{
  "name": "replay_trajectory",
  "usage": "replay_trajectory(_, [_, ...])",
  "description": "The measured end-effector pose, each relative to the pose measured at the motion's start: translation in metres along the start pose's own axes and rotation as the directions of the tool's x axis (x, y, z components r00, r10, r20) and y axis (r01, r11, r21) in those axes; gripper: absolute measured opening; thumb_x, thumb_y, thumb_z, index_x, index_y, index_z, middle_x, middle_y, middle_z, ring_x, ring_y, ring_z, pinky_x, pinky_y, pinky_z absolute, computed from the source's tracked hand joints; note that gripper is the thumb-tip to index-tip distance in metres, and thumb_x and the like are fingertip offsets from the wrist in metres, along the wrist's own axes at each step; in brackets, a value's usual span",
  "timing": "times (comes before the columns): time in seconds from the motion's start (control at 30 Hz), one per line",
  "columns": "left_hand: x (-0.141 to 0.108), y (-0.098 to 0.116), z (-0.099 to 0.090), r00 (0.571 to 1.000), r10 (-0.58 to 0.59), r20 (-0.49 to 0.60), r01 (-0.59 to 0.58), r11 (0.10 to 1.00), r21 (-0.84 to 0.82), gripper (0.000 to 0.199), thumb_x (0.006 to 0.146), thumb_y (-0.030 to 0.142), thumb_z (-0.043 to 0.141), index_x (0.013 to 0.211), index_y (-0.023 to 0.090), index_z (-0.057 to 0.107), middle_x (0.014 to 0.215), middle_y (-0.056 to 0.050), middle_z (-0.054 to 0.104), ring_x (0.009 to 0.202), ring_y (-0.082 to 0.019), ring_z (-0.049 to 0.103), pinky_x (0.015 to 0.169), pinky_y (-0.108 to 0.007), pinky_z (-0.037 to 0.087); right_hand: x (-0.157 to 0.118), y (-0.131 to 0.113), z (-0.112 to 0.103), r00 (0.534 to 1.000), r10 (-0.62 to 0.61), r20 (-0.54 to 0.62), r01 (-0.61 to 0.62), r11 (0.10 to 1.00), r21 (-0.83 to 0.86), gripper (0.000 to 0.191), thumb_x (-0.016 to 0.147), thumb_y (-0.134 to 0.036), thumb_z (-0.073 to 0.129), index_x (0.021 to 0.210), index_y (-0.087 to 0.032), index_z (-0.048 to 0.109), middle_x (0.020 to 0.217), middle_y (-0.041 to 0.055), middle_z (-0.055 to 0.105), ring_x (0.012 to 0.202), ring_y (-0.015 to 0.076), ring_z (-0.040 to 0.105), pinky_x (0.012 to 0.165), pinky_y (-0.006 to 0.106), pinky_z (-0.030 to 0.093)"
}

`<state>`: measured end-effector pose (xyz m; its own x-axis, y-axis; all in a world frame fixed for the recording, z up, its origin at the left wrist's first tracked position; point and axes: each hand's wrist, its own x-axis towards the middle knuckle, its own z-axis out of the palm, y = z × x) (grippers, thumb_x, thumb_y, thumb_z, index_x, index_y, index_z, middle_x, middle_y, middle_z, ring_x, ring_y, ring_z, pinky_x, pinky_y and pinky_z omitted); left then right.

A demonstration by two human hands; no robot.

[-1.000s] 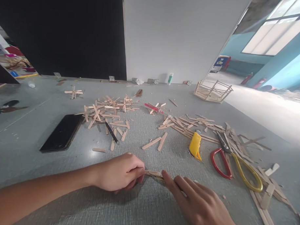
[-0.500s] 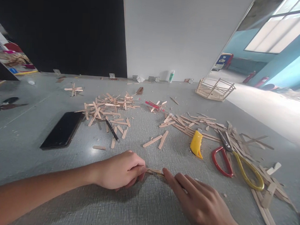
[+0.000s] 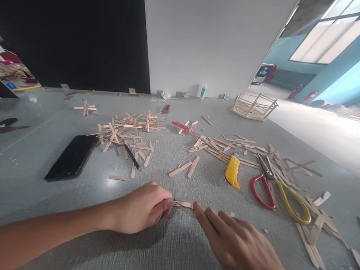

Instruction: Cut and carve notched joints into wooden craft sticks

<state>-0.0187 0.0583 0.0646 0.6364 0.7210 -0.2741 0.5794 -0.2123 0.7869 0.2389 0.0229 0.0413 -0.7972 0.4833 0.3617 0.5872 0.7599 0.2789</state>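
Low over the near table, my left hand (image 3: 149,208) pinches wooden craft sticks (image 3: 182,204) between thumb and fingers, their left ends hidden in its grip. The sticks lie nearly level, crossing at a slight angle. My right hand (image 3: 235,239) has its index fingertip at the right end of the thinner stick, holding it there. Its other fingers stretch forward close together, and its thumb is hidden underneath. Beyond the hands lie two loose craft sticks (image 3: 193,167). A yellow utility knife (image 3: 232,171) and scissors (image 3: 268,179) with one red and one yellow handle rest to the right.
A black phone (image 3: 71,158) and a black pen (image 3: 132,157) lie left. Behind them is a heap of short sticks (image 3: 136,123). Longer wood strips (image 3: 227,146) spread rightward. A stick frame (image 3: 254,108) and a glue bottle (image 3: 203,91) stand near the upright panel (image 3: 215,41).
The view has shifted slightly, so the table things appear a little further left. Between my hands, the stick ends show more clearly, with one rounded end now free of my right fingertips.
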Motion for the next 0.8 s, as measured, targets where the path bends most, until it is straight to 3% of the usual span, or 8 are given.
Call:
replay_trajectory(0.13, [-0.001, -0.004, 0.006, 0.993, 0.106, -0.058, -0.098, 0.988, 0.118, 0.025, 0.095, 0.013, 0.041, 0.071, 0.020, 0.045, 0.056, 0.007, 0.044, 0.050, -0.009, 0.037, 0.053, -0.020, 0.031, 0.007, -0.001, -0.008, 0.995, -0.015, 0.101, 0.013, 1.000, 0.022, 0.050, 0.076, 0.004, 0.042, 0.120, -0.007, 0.063, 0.077, 0.0031, 0.071, 0.050, 0.0152, 0.064, 0.043, 0.029, 0.051])
replay_trajectory(0.33, [0.000, -0.005, 0.007, 0.996, 0.075, -0.049, -0.070, 0.994, 0.080, 0.028, 0.098, 0.017, 0.039, 0.071, 0.020, 0.045, 0.056, 0.007, 0.044, 0.051, -0.010, 0.039, 0.053, -0.020, 0.031, 0.014, -0.012, -0.016, 0.998, 0.017, 0.062, -0.006, 0.985, -0.170, 0.036, 0.083, -0.002, 0.051, 0.114, -0.006, 0.068, 0.073, 0.0039, 0.070, 0.051, 0.0156, 0.064, 0.042, 0.029, 0.043])
replay_trajectory(0.47, [-0.001, -0.008, 0.006, 0.997, 0.078, -0.026, -0.077, 0.997, 0.029, 0.026, 0.097, 0.017, 0.041, 0.071, 0.020, 0.044, 0.056, 0.007, 0.044, 0.050, -0.009, 0.039, 0.051, -0.019, 0.030, 0.016, 0.009, -0.010, 0.967, 0.059, 0.248, -0.098, 0.984, 0.149, 0.033, 0.084, 0.003, 0.054, 0.105, -0.018, 0.067, 0.071, -0.0037, 0.069, 0.050, 0.0127, 0.063, 0.045, 0.028, 0.040])
replay_trajectory(0.53, [-0.002, -0.009, 0.007, 0.995, 0.091, -0.034, -0.090, 0.996, 0.024, 0.025, 0.096, 0.017, 0.043, 0.071, 0.020, 0.045, 0.056, 0.007, 0.044, 0.050, -0.009, 0.039, 0.051, -0.019, 0.030, 0.016, 0.015, -0.008, 0.950, 0.053, 0.307, -0.123, 0.969, 0.215, 0.034, 0.084, 0.004, 0.055, 0.106, -0.020, 0.066, 0.074, -0.0047, 0.069, 0.051, 0.0123, 0.064, 0.046, 0.028, 0.040])
replay_trajectory(0.7, [-0.002, -0.008, 0.008, 0.994, 0.093, -0.057, -0.092, 0.995, 0.023, 0.028, 0.098, 0.018, 0.040, 0.070, 0.020, 0.044, 0.054, 0.007, 0.043, 0.049, -0.009, 0.039, 0.051, -0.020, 0.031, 0.013, -0.008, -0.011, 0.995, -0.016, 0.098, 0.029, 0.991, -0.128, 0.035, 0.087, -0.002, 0.051, 0.119, -0.007, 0.065, 0.073, 0.0022, 0.069, 0.053, 0.0167, 0.065, 0.043, 0.032, 0.041])
replay_trajectory(0.8, [-0.002, -0.006, 0.007, 0.994, 0.091, -0.066, -0.088, 0.995, 0.042, 0.028, 0.098, 0.018, 0.039, 0.070, 0.020, 0.044, 0.054, 0.007, 0.043, 0.049, -0.009, 0.038, 0.051, -0.020, 0.030, 0.014, -0.010, -0.013, 0.996, -0.016, 0.093, 0.029, 0.990, -0.140, 0.036, 0.085, -0.001, 0.052, 0.117, -0.008, 0.066, 0.073, 0.0017, 0.069, 0.052, 0.0164, 0.065, 0.042, 0.032, 0.042])
